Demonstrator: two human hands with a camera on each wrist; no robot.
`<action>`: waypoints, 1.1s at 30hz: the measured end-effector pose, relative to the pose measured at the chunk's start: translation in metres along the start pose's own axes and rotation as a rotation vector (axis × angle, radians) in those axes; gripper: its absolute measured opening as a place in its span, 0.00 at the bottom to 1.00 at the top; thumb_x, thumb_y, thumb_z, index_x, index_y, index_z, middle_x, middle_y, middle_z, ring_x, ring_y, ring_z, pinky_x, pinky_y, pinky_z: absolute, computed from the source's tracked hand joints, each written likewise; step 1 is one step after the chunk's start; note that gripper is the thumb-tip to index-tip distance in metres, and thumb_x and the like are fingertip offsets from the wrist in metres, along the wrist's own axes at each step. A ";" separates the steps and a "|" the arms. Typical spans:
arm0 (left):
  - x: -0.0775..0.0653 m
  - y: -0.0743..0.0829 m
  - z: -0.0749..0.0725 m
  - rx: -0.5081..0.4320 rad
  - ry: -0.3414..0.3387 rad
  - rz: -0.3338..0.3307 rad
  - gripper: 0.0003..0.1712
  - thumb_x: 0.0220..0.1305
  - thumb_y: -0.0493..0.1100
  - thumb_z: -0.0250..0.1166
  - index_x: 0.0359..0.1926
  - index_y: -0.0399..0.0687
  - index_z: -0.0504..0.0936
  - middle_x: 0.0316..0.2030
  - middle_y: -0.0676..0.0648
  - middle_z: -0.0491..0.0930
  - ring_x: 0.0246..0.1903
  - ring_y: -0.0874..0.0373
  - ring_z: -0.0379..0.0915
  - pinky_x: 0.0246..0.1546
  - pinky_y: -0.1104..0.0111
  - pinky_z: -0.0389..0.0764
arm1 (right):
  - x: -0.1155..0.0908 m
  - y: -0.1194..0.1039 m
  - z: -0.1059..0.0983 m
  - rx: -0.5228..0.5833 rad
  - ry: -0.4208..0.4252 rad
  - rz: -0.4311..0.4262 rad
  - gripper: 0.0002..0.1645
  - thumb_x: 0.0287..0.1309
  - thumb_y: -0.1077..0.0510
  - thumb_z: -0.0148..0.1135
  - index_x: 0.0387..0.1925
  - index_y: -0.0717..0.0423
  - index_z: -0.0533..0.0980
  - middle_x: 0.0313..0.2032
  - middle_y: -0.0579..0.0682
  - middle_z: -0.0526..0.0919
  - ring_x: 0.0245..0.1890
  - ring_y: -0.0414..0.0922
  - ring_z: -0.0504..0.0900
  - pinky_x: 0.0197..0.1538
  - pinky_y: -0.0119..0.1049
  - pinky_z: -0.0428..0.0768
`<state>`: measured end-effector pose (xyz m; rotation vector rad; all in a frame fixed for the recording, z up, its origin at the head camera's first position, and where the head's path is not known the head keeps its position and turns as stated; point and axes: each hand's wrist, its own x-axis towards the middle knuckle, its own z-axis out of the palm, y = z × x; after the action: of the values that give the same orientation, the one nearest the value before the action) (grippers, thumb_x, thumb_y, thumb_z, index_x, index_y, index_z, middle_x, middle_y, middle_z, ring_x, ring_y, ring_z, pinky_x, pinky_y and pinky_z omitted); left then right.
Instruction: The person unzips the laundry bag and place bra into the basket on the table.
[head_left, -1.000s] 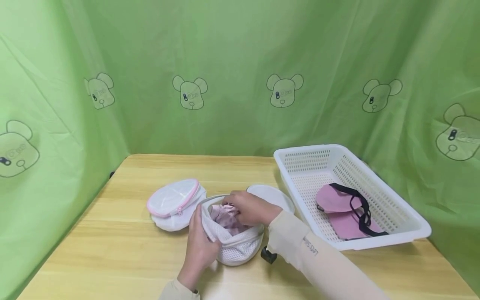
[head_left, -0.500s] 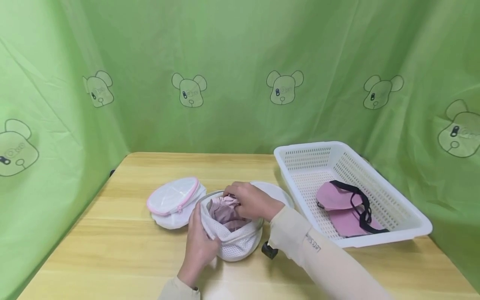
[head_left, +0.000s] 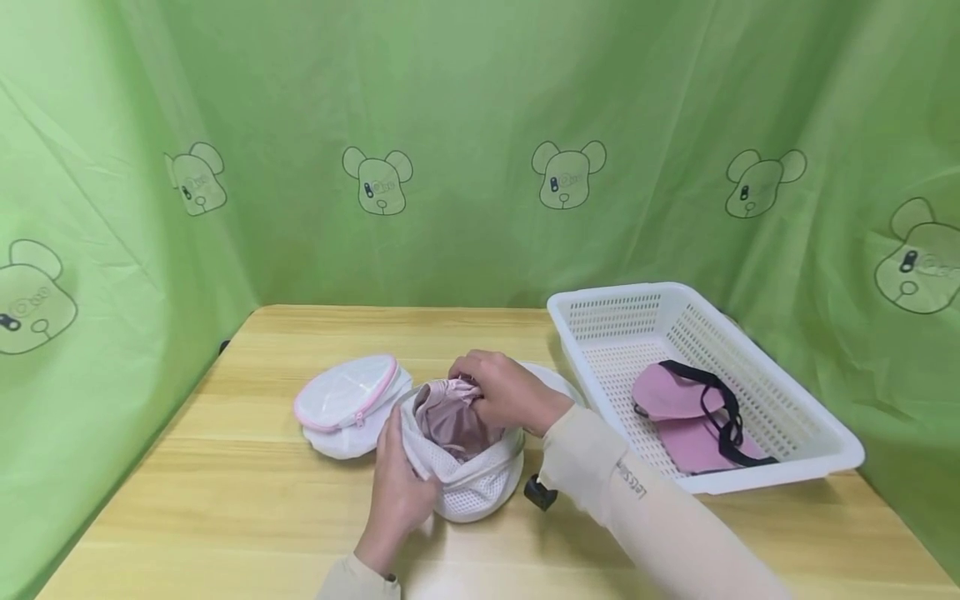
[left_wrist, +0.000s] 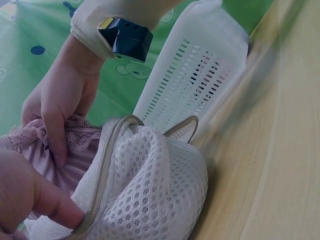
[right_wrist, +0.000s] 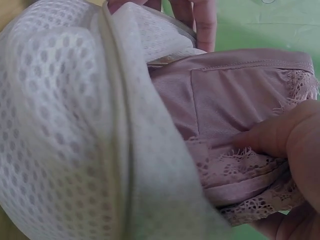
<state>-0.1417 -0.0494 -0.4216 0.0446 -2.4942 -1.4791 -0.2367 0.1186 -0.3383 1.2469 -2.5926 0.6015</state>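
Note:
A white mesh laundry bag (head_left: 480, 493) stands unzipped near the middle of the table, its round lid folded back behind it. My left hand (head_left: 403, 492) grips the bag's near-left rim, thumb outside. With my right hand (head_left: 512, 395) I pinch the lace edge of a mauve satin undergarment (head_left: 450, 421) at the bag's mouth. In the right wrist view the undergarment (right_wrist: 235, 100) stands partly above the zipped rim, between thumb and fingers. Its lower part is hidden inside the bag; its exact cut cannot be told.
A flattened white mesh bag with a pink zipper (head_left: 348, 396) lies to the left. A white plastic basket (head_left: 750, 354) stands at right, holding pink fabric pieces with black straps (head_left: 678, 396). Green curtain (head_left: 465, 250) surrounds the wooden table (head_left: 247, 508).
My right hand has moved up and slightly back, drawing the undergarment higher in the bag's mouth. My left hand keeps its place on the rim.

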 end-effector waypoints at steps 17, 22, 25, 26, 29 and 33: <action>-0.001 -0.002 0.001 0.012 -0.004 0.005 0.63 0.32 0.22 0.65 0.74 0.35 0.47 0.71 0.34 0.51 0.68 0.36 0.50 0.66 0.47 0.54 | 0.004 0.000 -0.014 -0.007 0.056 0.026 0.20 0.41 0.70 0.67 0.41 0.58 0.80 0.36 0.50 0.82 0.38 0.46 0.81 0.45 0.38 0.81; 0.000 -0.001 0.001 0.006 -0.002 -0.012 0.63 0.33 0.22 0.66 0.74 0.36 0.47 0.71 0.34 0.50 0.68 0.35 0.50 0.66 0.46 0.55 | 0.006 0.001 -0.024 -0.020 0.114 0.018 0.19 0.42 0.71 0.65 0.40 0.59 0.79 0.36 0.51 0.83 0.39 0.48 0.82 0.46 0.40 0.81; 0.001 0.000 0.001 0.007 0.003 -0.022 0.63 0.33 0.22 0.67 0.74 0.36 0.47 0.71 0.34 0.50 0.68 0.35 0.49 0.66 0.46 0.55 | 0.007 0.002 -0.030 -0.023 0.133 0.023 0.18 0.42 0.72 0.63 0.40 0.60 0.79 0.36 0.51 0.83 0.39 0.48 0.82 0.45 0.40 0.81; 0.001 0.000 0.001 0.008 0.005 -0.022 0.63 0.33 0.22 0.67 0.74 0.36 0.46 0.71 0.34 0.50 0.68 0.35 0.49 0.66 0.46 0.55 | 0.007 0.002 -0.032 -0.021 0.140 0.026 0.18 0.42 0.72 0.62 0.40 0.60 0.79 0.36 0.51 0.83 0.39 0.48 0.82 0.45 0.39 0.81; 0.000 0.000 0.000 0.012 0.005 -0.022 0.64 0.33 0.22 0.67 0.74 0.36 0.46 0.71 0.34 0.50 0.68 0.35 0.49 0.66 0.46 0.55 | 0.008 0.001 -0.037 -0.022 0.153 0.038 0.18 0.43 0.73 0.61 0.40 0.60 0.79 0.36 0.51 0.83 0.38 0.47 0.81 0.43 0.39 0.81; 0.000 0.000 0.000 0.004 0.001 -0.024 0.63 0.34 0.23 0.69 0.74 0.36 0.46 0.71 0.33 0.50 0.68 0.35 0.49 0.66 0.46 0.55 | 0.007 0.001 -0.043 -0.034 0.165 0.058 0.18 0.42 0.72 0.61 0.40 0.61 0.78 0.37 0.52 0.82 0.38 0.47 0.81 0.44 0.39 0.81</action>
<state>-0.1414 -0.0493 -0.4215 0.0761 -2.5039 -1.4835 -0.2417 0.1333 -0.2974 1.0677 -2.4988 0.6390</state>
